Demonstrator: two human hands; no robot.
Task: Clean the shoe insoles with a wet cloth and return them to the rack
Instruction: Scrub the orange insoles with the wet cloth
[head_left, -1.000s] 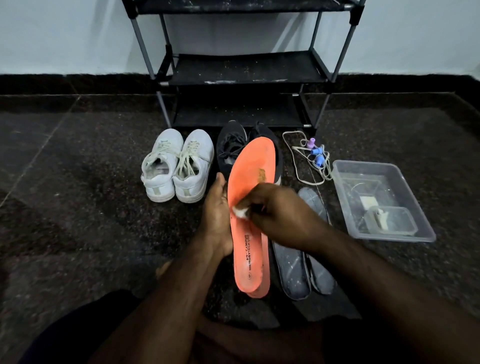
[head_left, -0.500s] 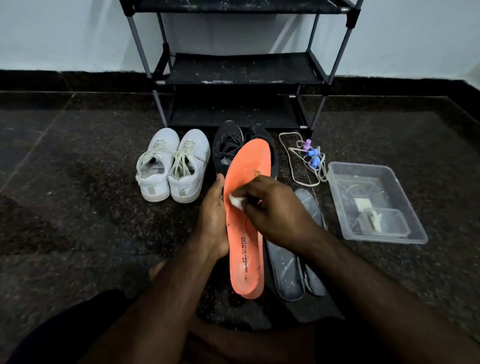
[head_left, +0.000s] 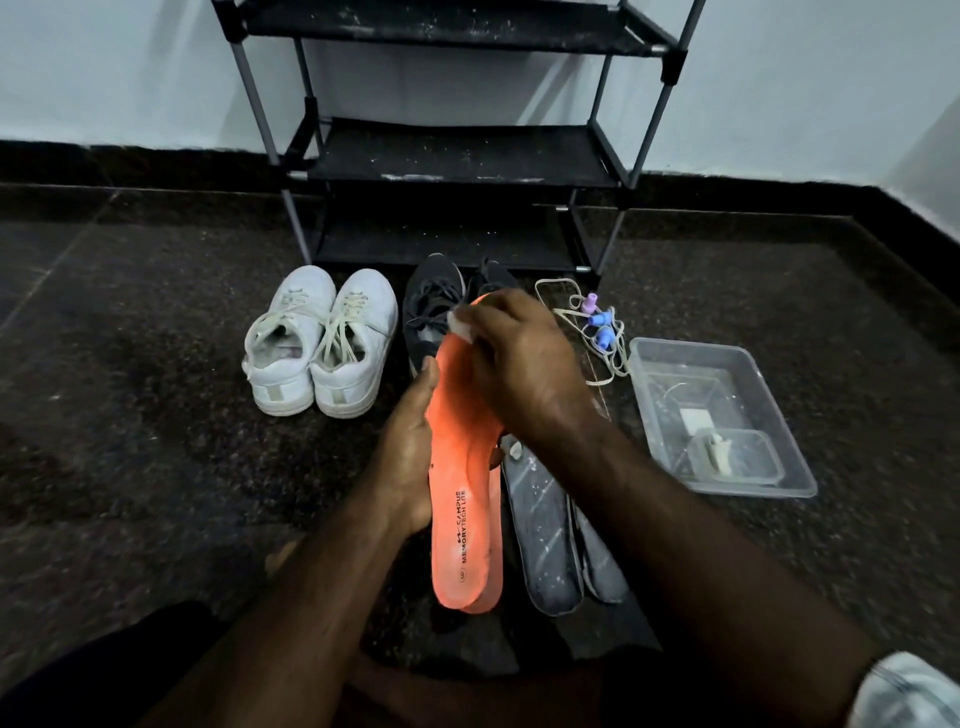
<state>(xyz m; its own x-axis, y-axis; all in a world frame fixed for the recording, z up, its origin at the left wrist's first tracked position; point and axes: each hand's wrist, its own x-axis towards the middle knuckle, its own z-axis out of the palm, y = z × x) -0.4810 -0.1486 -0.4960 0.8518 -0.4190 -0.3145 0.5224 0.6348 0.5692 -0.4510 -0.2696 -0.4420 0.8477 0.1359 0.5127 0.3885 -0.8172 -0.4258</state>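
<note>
The left hand (head_left: 410, 457) grips the orange insole (head_left: 465, 499) by its edge, held above the floor in front of the shoe rack (head_left: 457, 156). The right hand (head_left: 519, 358) pinches a white cloth (head_left: 462, 325) against the toe end. Pressure there, far from the grip, risks folding the insole or pulling it free

2 pairs of shoes (head_left: 322, 343) stand before the rack (head_left: 452, 156); laces (head_left: 597, 332) and a tub (head_left: 779, 415) lie to their right.

4 shoes (head_left: 322, 343), 4 insoles (head_left: 465, 499), 2 tubs (head_left: 727, 410).
</note>
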